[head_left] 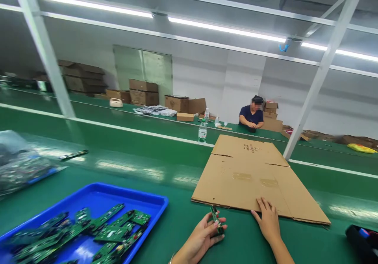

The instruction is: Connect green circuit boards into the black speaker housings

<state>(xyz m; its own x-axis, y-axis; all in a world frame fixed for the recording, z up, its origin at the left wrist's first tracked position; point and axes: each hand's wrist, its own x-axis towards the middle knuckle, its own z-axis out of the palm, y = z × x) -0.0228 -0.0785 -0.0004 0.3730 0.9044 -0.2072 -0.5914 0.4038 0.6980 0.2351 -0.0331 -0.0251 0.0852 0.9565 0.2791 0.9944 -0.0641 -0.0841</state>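
Observation:
My left hand (203,236) is closed around a small green circuit board (216,218), pinched between thumb and fingers above the green table. My right hand (268,220) lies with fingers spread on the near edge of a flattened cardboard box (254,189), which has handwriting at its far end and strips of tape in the middle. To the left of my hands sits a blue tray (159,202) with several green circuit boards (113,232) heaped in it.
A clear bag of boards (26,173) and a single board (73,155) lie at the left. Past the cardboard stand a water bottle (202,131) and a slanted white post (321,75). A black container (362,242) is at the right edge. A co-worker (251,114) sits across the benches.

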